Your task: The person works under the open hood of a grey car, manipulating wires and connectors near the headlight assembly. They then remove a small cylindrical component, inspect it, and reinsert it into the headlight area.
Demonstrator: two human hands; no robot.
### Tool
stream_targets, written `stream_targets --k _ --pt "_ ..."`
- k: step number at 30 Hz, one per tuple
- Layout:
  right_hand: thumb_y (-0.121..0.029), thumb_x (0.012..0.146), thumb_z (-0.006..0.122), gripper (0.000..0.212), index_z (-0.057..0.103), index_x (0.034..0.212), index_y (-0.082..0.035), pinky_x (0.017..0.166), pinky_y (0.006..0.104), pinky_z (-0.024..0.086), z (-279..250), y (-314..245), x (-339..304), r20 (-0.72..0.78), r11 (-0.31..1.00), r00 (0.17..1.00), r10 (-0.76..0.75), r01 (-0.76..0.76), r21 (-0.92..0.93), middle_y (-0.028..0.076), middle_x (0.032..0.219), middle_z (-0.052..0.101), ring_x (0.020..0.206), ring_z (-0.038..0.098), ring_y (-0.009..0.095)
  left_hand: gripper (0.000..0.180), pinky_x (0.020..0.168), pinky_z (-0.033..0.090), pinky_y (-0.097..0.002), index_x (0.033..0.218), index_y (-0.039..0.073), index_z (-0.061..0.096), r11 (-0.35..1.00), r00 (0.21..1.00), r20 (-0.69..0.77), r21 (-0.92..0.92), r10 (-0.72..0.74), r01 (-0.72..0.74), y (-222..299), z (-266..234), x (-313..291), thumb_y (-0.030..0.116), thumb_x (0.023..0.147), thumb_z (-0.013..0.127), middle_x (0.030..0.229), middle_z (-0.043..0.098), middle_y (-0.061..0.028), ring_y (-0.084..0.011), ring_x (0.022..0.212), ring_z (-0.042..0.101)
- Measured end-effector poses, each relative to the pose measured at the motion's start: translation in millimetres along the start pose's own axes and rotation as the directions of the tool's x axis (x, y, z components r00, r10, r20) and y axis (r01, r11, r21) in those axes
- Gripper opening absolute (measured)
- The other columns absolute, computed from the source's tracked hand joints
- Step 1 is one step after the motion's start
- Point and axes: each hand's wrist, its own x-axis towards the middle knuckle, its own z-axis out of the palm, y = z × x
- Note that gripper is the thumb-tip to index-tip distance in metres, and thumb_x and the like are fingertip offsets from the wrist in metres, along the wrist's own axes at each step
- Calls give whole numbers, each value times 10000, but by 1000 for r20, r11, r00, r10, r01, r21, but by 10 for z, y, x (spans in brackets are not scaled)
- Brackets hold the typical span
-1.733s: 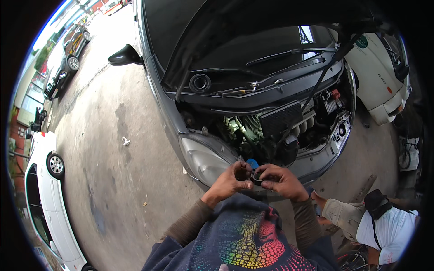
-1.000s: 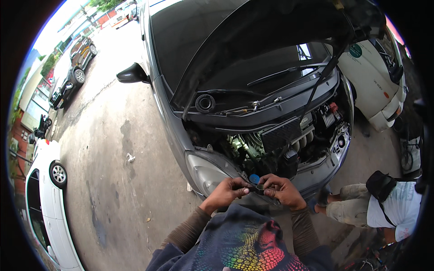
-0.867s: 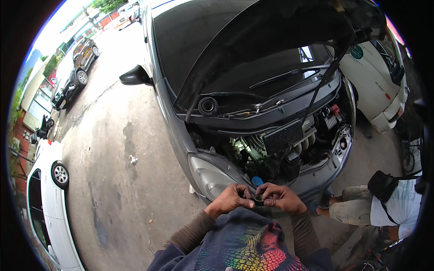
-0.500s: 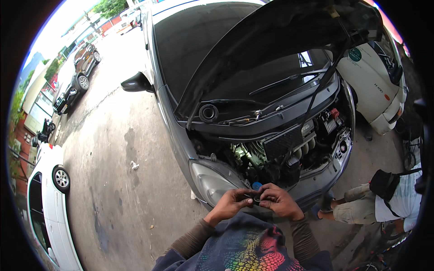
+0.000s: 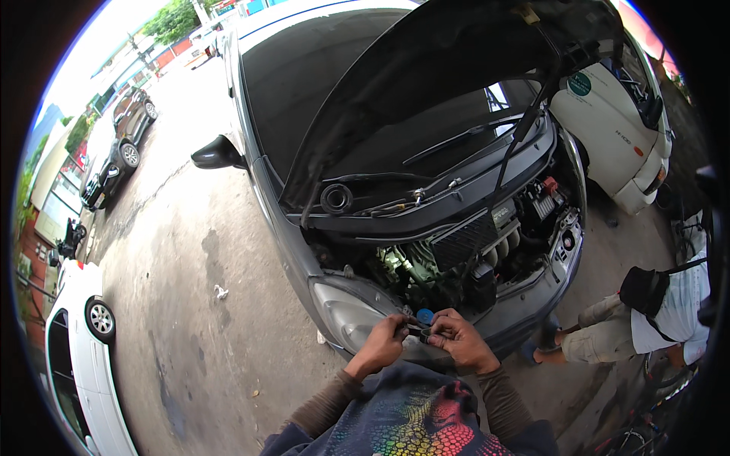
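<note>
My left hand (image 5: 382,347) and my right hand (image 5: 461,342) meet in front of the car's headlight (image 5: 346,311). Fingertips of both are closed on a small dark part (image 5: 417,330), thin and partly hidden by the fingers; its kind is too small to make out. Just beyond it shows a round blue cap (image 5: 424,315) at the front edge of the engine bay. The grey car's hood (image 5: 456,99) stands raised over the engine (image 5: 456,262).
A prop rod (image 5: 519,137) holds up the hood. On the cowl lie a black ring (image 5: 335,198) and some slim metal tools (image 5: 417,197). At the right a person (image 5: 608,334) with a black bag stands near a bicycle. A white van (image 5: 608,129) is parked beyond; a white car (image 5: 74,349) is at left.
My view has shifted slightly, so the car sits a little further left. My fingers have spread a bit apart around the small dark part, which shows more now.
</note>
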Motion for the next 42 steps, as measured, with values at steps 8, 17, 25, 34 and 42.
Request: stream_targets --k 8,17,25,34,42 --pt "-25 930 697 74 653 989 -33 918 275 451 -181 -60 -143 271 979 962 26 -79 189 42 1186 552 1058 531 125 228 694 433 -242 834 33 684 828 911 409 -494 -48 265 -164 -31 -68 197 839 842 754 621 28 -77 735 541" --pt "-1 942 678 68 634 994 -3 943 302 497 -160 -141 -159 152 999 988 30 -33 19 60 1208 496 1088 558 146 358 935 536 -285 1251 -36 633 772 959 278 -597 -59 220 -32 40 -111 69 921 726 1034 710 -85 -134 1045 640" --pt "-155 892 768 238 638 980 23 887 345 518 123 51 -32 -28 921 998 -53 38 -387 102 1166 529 1068 588 227 310 844 550 -280 1212 -49 679 981 999 -37 -192 -29 22 -55 226 -94 -102 921 585 1066 741 -128 -144 959 685" --pt "-6 876 748 125 662 961 22 947 307 512 -76 133 -85 -57 994 997 52 -57 -94 76 1138 548 1106 592 176 253 881 523 -372 1168 -27 668 941 952 -69 189 297 -280 -304 168 69 67 933 657 970 707 -132 -307 936 689" --pt "31 912 698 142 694 1049 -5 955 312 516 -273 85 -131 311 951 935 173 -240 193 89 1273 590 1120 609 170 280 746 415 -269 929 56 692 876 912 410 -435 -12 207 -230 6 -43 260 830 856 826 616 40 -68 824 521"
